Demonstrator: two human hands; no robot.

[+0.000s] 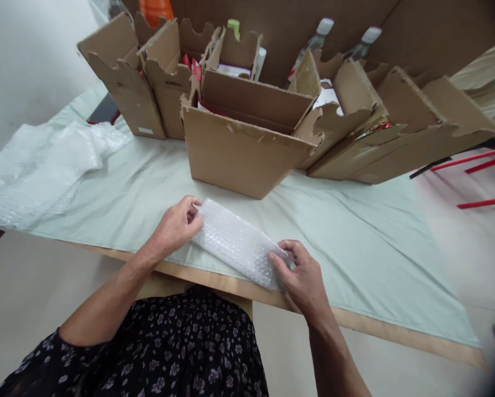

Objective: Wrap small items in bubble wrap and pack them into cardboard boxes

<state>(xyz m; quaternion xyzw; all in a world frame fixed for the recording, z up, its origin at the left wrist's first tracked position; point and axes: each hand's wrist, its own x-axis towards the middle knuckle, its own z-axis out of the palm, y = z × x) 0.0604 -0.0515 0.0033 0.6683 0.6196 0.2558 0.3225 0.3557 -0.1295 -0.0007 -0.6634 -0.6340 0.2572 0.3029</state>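
A flat strip of bubble wrap (237,242) lies slantwise on the pale green cloth near the table's front edge. At its left end my left hand (181,220) pinches the wrap between thumb and fingers. My right hand (299,273) grips the opposite end, thumb on top and fingers curled at the far corner. Whether anything is inside the wrap cannot be made out. Just beyond it stands a cardboard box (235,154) with an open top and notched sides.
More open cardboard boxes (135,99) stand in a row behind, some with packets inside. Clear bottles with white caps (324,27) rise at the back. Loose bubble wrap (44,165) is heaped at the left. Red bars (479,160) show beyond the table's right side.
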